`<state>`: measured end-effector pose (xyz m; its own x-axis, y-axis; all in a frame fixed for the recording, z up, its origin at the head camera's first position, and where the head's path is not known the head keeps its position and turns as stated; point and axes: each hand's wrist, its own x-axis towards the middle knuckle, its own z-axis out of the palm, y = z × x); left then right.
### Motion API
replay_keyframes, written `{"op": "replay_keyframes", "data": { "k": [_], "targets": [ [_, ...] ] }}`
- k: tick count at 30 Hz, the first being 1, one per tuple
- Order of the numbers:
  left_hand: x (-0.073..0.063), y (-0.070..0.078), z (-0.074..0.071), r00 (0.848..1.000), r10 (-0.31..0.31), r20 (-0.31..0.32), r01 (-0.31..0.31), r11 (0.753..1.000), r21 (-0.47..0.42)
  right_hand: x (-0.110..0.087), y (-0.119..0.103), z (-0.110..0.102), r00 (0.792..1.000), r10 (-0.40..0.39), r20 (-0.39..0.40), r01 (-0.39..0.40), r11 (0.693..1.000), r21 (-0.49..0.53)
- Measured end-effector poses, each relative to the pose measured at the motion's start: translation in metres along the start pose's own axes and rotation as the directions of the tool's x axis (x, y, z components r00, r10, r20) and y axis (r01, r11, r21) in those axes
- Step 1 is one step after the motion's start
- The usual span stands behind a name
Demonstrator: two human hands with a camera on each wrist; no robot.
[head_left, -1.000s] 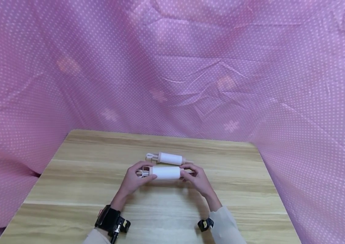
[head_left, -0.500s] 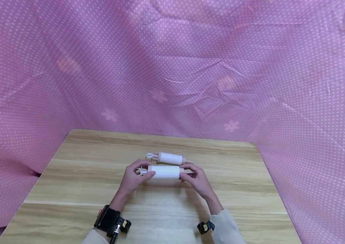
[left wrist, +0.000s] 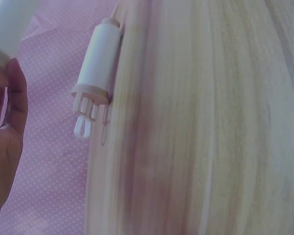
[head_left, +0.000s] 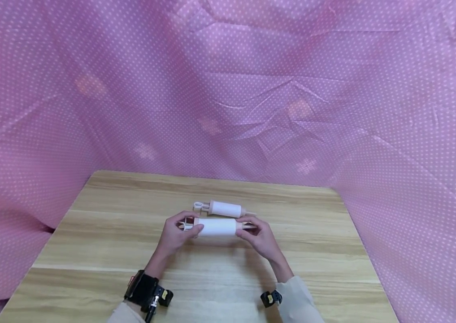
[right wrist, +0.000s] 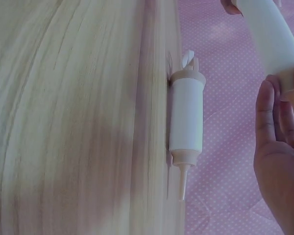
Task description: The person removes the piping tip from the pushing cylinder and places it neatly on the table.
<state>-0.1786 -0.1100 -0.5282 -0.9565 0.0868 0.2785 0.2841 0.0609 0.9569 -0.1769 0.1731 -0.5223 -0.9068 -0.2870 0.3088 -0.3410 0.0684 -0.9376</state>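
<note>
Both hands hold a syringe-like white tube (head_left: 216, 227) with pale pink end caps, lying crosswise above the table. My left hand (head_left: 174, 232) grips its left end, thumb on the white barrel, by a looped handle partly hidden by the fingers. At the other end, my right hand (head_left: 261, 237) pinches the cap, where a thin nozzle points right. Just beyond rests a second, similar tube (head_left: 226, 209) on the table. In the left wrist view this second tube (left wrist: 99, 61) shows its prongs and white loop; its tapered nozzle is plain in the right wrist view.
The wood-grain table (head_left: 102, 233) is edged at the back and sides by a pink dotted cloth (head_left: 228, 98). A black band with a small camera (head_left: 143, 289) is worn on the left wrist, and a small black camera (head_left: 270, 298) on the right.
The held tube has shifted slightly left and a little away from me, the left hand moving with it. The right fingers still hold its cap; the second tube has stayed put.
</note>
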Motion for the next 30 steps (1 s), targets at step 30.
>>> {"op": "replay_keyframes", "data": {
  "k": [30],
  "targets": [
    [-0.015, 0.038, 0.006, 1.0, -0.01, -0.003, 0.01, 1.0, 0.008, -0.002, -0.007, -0.01, 0.995, 0.076, 0.06, -0.08, 0.995, 0.06]
  ]
}}
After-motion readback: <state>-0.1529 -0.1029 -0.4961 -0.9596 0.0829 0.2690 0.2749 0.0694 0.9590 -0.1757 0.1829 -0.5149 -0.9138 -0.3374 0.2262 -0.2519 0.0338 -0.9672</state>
